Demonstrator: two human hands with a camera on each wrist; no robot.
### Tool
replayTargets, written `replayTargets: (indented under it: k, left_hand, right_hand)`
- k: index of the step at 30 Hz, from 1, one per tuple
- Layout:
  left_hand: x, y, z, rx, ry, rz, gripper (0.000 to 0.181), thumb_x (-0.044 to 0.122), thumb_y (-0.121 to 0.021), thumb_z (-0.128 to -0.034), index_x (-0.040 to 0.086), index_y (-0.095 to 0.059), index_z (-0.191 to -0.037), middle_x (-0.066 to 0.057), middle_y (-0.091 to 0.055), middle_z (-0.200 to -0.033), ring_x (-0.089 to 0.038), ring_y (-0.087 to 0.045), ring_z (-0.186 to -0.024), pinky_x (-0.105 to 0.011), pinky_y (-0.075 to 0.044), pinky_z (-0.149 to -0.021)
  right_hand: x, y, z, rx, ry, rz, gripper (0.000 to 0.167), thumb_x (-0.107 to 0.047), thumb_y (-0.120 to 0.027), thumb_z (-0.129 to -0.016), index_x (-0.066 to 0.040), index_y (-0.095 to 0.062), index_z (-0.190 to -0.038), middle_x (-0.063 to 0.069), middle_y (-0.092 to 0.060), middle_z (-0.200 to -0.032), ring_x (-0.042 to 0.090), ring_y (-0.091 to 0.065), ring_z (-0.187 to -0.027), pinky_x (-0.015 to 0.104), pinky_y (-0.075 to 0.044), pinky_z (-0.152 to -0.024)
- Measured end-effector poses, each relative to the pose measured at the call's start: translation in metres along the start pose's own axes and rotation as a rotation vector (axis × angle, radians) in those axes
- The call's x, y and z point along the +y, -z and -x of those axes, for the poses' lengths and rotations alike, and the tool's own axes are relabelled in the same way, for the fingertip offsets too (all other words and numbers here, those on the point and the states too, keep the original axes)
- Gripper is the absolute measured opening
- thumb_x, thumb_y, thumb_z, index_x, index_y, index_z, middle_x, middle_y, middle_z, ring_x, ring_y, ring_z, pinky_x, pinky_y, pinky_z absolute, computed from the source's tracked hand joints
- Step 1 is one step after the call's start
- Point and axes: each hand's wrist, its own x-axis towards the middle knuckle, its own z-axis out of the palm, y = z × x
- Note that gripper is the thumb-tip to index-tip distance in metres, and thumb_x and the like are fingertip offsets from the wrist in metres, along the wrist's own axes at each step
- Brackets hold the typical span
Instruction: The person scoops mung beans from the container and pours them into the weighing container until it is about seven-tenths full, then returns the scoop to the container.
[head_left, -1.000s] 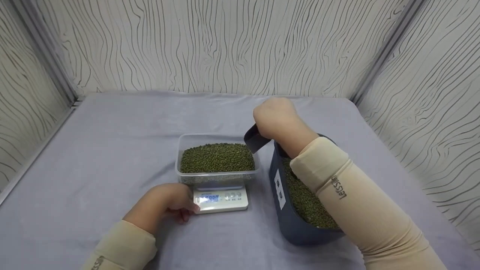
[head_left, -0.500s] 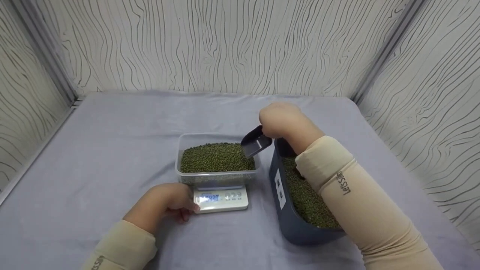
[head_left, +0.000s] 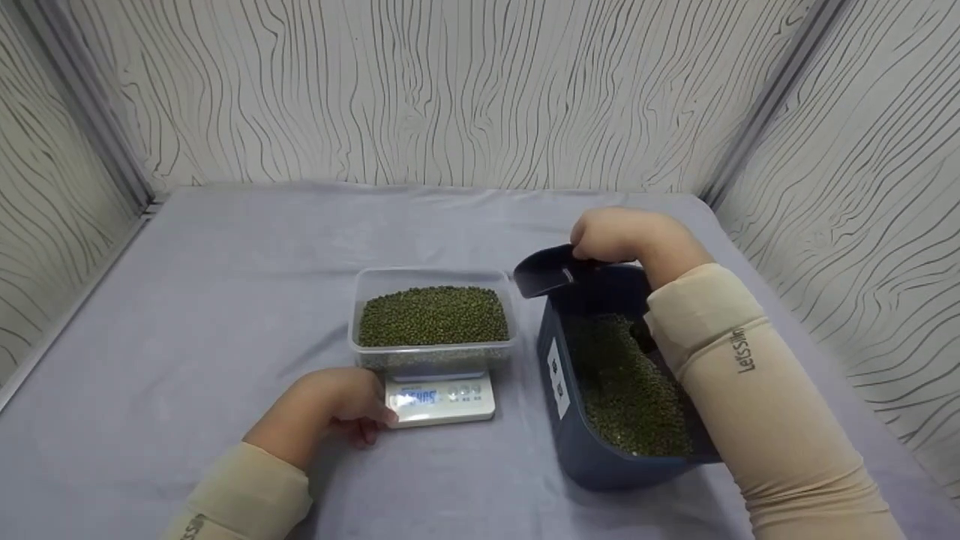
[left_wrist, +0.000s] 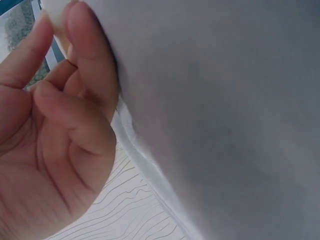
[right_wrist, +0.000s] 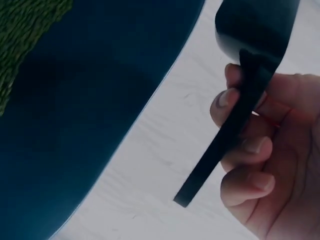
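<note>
My left hand [head_left: 352,394] pinches the left corner of a white digital kitchen scale [head_left: 442,410], thumb on top; the left wrist view shows the thumb and forefinger on the scale's edge [left_wrist: 59,25]. On the scale sits a clear plastic container [head_left: 431,349] heaped with green mung beans [head_left: 435,315]. My right hand [head_left: 616,234] grips the handle of a black scoop [head_left: 546,274], held level over the far left rim of a dark blue bin [head_left: 600,469]. No beans show in the scoop. In the right wrist view, fingers curl round the scoop's handle [right_wrist: 220,145].
More mung beans [head_left: 637,409] lie in the bin, sloping down from its near end. A white label [head_left: 559,379] is on the bin's left side. Lilac cloth [head_left: 225,300] covers the table, and patterned panels [head_left: 480,90] stand behind and beside it.
My right hand has moved right with the scoop, from the clear container's right edge to above the bin. The scale's displayed figures have changed. My left hand has stayed put.
</note>
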Motion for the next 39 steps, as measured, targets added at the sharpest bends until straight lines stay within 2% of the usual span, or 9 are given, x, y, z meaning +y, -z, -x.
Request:
replayTargets:
  k: [4, 10, 14, 17, 21, 23, 27, 31, 39]
  left_hand:
    - [0.0, 0.0, 0.0, 0.001, 0.0, 0.013, 0.02, 0.02, -0.068, -0.0813, 0.003, -0.062, -0.072, -0.004, -0.061, -0.059, -0.011, -0.059, -0.051, -0.023, -0.046, -0.051]
    - [-0.002, -0.002, 0.0, 0.01, -0.005, 0.076, 0.017, 0.016, -0.069, -0.0805, 0.003, -0.06, -0.075, -0.005, -0.06, -0.059, -0.012, -0.057, -0.05, -0.027, -0.051, -0.055]
    - [-0.002, -0.001, 0.0, 0.01, -0.005, 0.064, 0.016, 0.016, -0.068, -0.0808, 0.003, -0.06, -0.075, -0.005, -0.06, -0.058, -0.012, -0.057, -0.049, -0.026, -0.051, -0.054]
    - [-0.002, -0.001, 0.0, 0.009, -0.01, 0.056, 0.017, 0.017, -0.068, -0.0811, 0.003, -0.06, -0.074, -0.005, -0.06, -0.058, -0.012, -0.057, -0.049, -0.026, -0.05, -0.054]
    - [-0.002, -0.002, 0.0, 0.01, -0.013, 0.058, 0.017, 0.017, -0.068, -0.0814, 0.003, -0.06, -0.074, -0.004, -0.06, -0.058, -0.012, -0.057, -0.049, -0.026, -0.05, -0.054]
    - [-0.001, -0.002, 0.0, 0.011, -0.013, 0.053, 0.017, 0.017, -0.068, -0.0813, 0.003, -0.061, -0.074, -0.004, -0.06, -0.058, -0.012, -0.058, -0.05, -0.026, -0.05, -0.053]
    - [-0.001, -0.001, 0.0, 0.007, -0.012, 0.01, 0.019, 0.02, -0.067, -0.0821, 0.004, -0.062, -0.073, -0.003, -0.061, -0.058, -0.011, -0.058, -0.051, -0.022, -0.045, -0.05]
    - [-0.001, -0.001, 0.001, 0.005, -0.012, -0.022, 0.021, 0.022, -0.067, -0.0825, 0.005, -0.063, -0.071, -0.002, -0.062, -0.058, -0.011, -0.058, -0.052, -0.019, -0.038, -0.047]
    - [0.0, -0.001, -0.001, 0.0, -0.007, 0.018, 0.019, 0.019, -0.067, -0.0827, 0.004, -0.062, -0.072, -0.003, -0.06, -0.057, -0.011, -0.057, -0.05, -0.022, -0.045, -0.051]
  right_hand:
    - [0.021, 0.001, 0.01, -0.069, -0.067, -0.131, 0.029, -0.004, -0.045, -0.087, -0.012, -0.039, -0.06, -0.002, -0.038, -0.054, 0.01, -0.033, -0.043, 0.022, -0.029, -0.042]
    - [0.041, 0.001, 0.023, -0.088, -0.113, -0.156, 0.035, -0.005, -0.047, -0.087, -0.016, -0.034, -0.056, -0.003, -0.036, -0.051, 0.01, -0.032, -0.042, 0.022, -0.028, -0.04]
    - [0.042, -0.002, 0.027, -0.049, -0.105, -0.018, 0.033, -0.006, -0.051, -0.082, -0.015, -0.038, -0.053, -0.002, -0.039, -0.05, 0.011, -0.037, -0.042, 0.023, -0.032, -0.042]
    - [0.037, -0.009, 0.028, 0.018, -0.085, 0.167, 0.032, -0.005, -0.055, -0.075, -0.015, -0.038, -0.05, -0.003, -0.038, -0.049, 0.014, -0.035, -0.044, 0.025, -0.031, -0.042]
    - [0.03, -0.028, 0.022, 0.089, -0.133, 0.369, 0.024, -0.004, -0.053, -0.073, -0.012, -0.045, -0.052, 0.002, -0.045, -0.055, 0.02, -0.04, -0.05, 0.035, -0.039, -0.046]
    - [0.028, -0.039, 0.018, 0.081, -0.184, 0.426, 0.019, -0.003, -0.051, -0.075, -0.009, -0.052, -0.057, 0.007, -0.052, -0.062, 0.024, -0.047, -0.056, 0.042, -0.045, -0.053]
    - [0.024, -0.055, 0.009, 0.015, -0.279, 0.492, 0.012, -0.007, -0.055, -0.082, -0.002, -0.064, -0.076, 0.014, -0.062, -0.08, 0.03, -0.059, -0.074, 0.047, -0.05, -0.066]
    - [0.02, -0.065, 0.003, -0.035, -0.33, 0.533, 0.018, -0.013, -0.062, -0.084, 0.0, -0.067, -0.095, 0.018, -0.064, -0.092, 0.033, -0.061, -0.084, 0.046, -0.051, -0.069]
    - [0.016, -0.079, 0.002, -0.083, -0.196, 0.52, 0.013, -0.007, -0.057, -0.086, -0.007, -0.064, -0.075, 0.009, -0.058, -0.07, 0.023, -0.054, -0.064, 0.036, -0.047, -0.058]
